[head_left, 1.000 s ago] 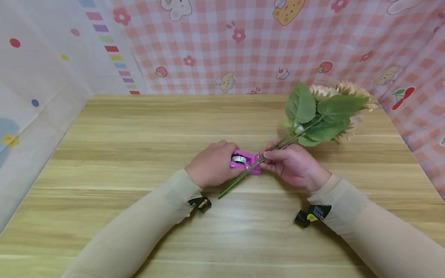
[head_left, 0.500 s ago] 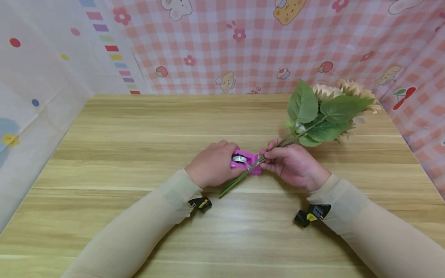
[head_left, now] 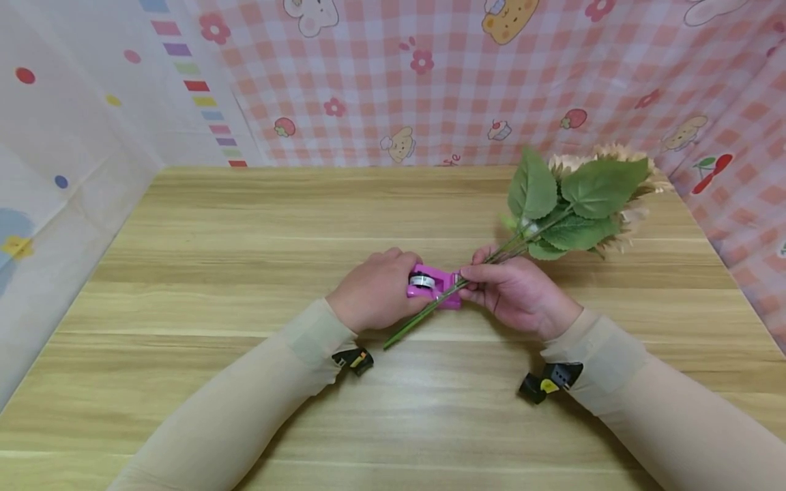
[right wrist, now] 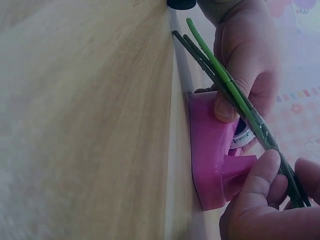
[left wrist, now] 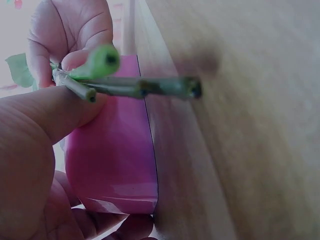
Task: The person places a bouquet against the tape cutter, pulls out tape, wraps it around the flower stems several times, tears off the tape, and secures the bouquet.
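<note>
A pink tape dispenser (head_left: pixel 432 286) with a roll in it sits mid-table; it shows too in the left wrist view (left wrist: pixel 112 155) and the right wrist view (right wrist: pixel 212 150). My left hand (head_left: pixel 374 290) grips it, thumb under the stems (left wrist: pixel 125 86). My right hand (head_left: pixel 518 293) pinches the bundle of green stems (head_left: pixel 424 315) just right of the dispenser, holding them across its top (right wrist: pixel 235 97). The artificial flowers' green leaves (head_left: pixel 571 201) and beige blooms (head_left: pixel 620 160) point toward the far right.
The wooden table (head_left: pixel 245 232) is walled by a pink checked cloth (head_left: pixel 430 75) at the back and right and a pale dotted sheet (head_left: pixel 67 157) on the left. Bare wood lies left of and in front of the hands.
The flower heads have tipped slightly, the leaves and blooms shifting a little. Both hands and the dispenser stay in place.
</note>
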Tool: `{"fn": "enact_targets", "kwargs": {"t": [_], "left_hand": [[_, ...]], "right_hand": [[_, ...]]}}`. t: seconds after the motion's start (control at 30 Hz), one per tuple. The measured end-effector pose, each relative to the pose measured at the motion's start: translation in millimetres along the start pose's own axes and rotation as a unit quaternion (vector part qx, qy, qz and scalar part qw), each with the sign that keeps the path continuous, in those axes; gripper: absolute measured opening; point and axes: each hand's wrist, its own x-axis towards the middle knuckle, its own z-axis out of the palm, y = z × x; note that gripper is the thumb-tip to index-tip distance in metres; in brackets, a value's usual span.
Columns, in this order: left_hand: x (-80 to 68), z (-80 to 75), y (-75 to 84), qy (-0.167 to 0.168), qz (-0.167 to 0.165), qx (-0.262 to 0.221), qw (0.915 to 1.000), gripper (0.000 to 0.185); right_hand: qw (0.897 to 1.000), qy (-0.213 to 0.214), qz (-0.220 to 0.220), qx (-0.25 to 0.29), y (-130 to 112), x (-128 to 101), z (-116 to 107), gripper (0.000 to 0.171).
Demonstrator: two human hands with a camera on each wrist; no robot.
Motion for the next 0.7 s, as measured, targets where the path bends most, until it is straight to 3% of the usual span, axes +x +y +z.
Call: {"fn": "enact_targets", "kwargs": {"t": [0.7], "left_hand": [[0.9,2.4,-1.9,-0.001,-0.005,-0.005,1.0000,0.065]], "right_hand": [[1.000,-0.006,0.000,0.003,3.3,-2.2,-2.6,0.025]]}}
